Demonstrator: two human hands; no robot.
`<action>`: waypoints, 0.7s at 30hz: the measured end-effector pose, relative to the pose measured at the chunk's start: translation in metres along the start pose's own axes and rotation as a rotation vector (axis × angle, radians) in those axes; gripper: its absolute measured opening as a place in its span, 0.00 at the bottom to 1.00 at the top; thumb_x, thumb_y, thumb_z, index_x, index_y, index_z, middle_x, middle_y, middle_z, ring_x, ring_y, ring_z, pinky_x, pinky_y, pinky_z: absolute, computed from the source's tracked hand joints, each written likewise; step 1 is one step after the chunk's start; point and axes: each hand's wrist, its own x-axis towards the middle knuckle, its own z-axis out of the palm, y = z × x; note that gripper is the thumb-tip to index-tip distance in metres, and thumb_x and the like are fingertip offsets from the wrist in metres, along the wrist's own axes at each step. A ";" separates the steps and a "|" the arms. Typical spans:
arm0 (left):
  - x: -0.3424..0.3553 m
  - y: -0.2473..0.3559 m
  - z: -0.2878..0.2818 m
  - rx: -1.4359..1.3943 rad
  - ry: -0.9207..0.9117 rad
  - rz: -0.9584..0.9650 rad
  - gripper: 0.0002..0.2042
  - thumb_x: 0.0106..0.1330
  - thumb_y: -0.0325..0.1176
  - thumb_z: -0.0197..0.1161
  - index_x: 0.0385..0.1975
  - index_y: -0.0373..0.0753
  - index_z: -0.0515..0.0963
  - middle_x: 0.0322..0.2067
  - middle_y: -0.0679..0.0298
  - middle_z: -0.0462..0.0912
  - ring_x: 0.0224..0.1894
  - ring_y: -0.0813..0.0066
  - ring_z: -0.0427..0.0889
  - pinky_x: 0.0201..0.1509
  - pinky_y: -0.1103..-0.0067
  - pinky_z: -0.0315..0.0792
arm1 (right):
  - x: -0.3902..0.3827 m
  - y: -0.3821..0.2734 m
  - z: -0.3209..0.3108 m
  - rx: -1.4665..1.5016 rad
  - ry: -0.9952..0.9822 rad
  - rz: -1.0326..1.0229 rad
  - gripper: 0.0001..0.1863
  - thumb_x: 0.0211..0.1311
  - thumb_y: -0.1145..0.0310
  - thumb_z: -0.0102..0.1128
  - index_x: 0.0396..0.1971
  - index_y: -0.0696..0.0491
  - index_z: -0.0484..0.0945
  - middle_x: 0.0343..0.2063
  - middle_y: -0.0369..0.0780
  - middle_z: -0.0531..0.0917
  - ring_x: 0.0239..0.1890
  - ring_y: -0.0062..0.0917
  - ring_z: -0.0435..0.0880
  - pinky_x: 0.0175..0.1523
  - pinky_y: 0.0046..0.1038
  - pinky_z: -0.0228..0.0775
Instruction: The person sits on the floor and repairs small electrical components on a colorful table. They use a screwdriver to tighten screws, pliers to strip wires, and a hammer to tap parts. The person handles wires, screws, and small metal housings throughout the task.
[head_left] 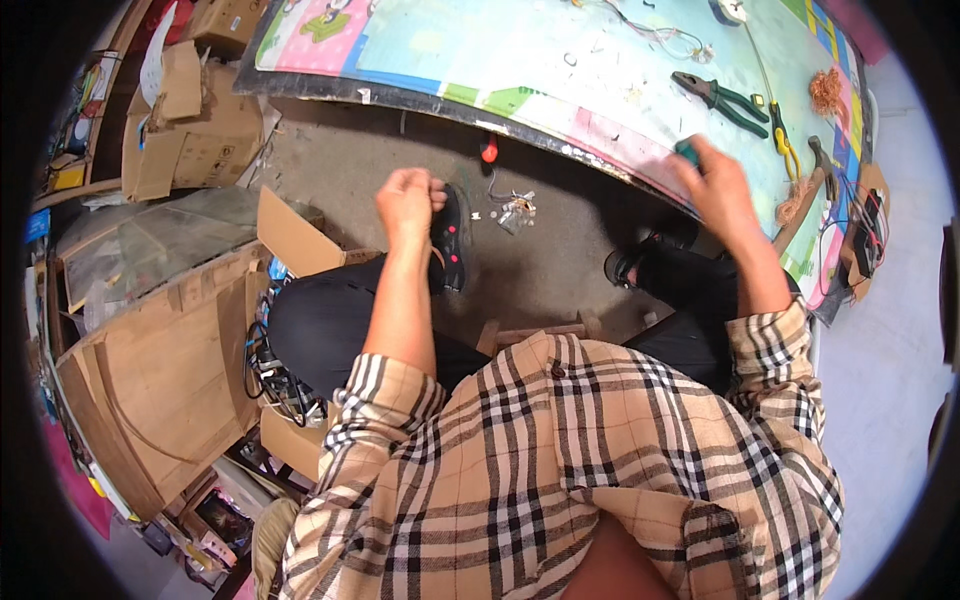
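Note:
Over the floor, above my black shoe [455, 240], my left hand [407, 205] is closed with its fingers curled together. Whatever it may hold is too small or hidden to name. At the near edge of the table [480, 60], my right hand [722, 195] is closed around a small dark green object [687, 151], of which only a part shows at the fingertips. Beyond that hand lie green-handled pliers [720, 102], their jaws pointing left. A yellow-and-black hand tool [782, 135] rests to their right.
Copper wire [826, 92] and a hammer [808, 200] lie at the table's right side. Thin wires [670, 38] are farther back. On the floor sit a red object [489, 150] and a clear bag of scraps [517, 212]. Cardboard boxes [195, 135] crowd the left.

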 end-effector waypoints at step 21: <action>0.001 -0.183 0.070 0.651 -0.018 -0.707 0.21 0.56 0.34 0.55 0.50 0.35 0.74 0.48 0.39 0.78 0.53 0.43 0.77 0.56 0.62 0.71 | -0.018 -0.073 0.191 0.032 -0.631 0.213 0.31 0.52 0.69 0.67 0.56 0.53 0.64 0.44 0.54 0.75 0.47 0.52 0.78 0.52 0.43 0.72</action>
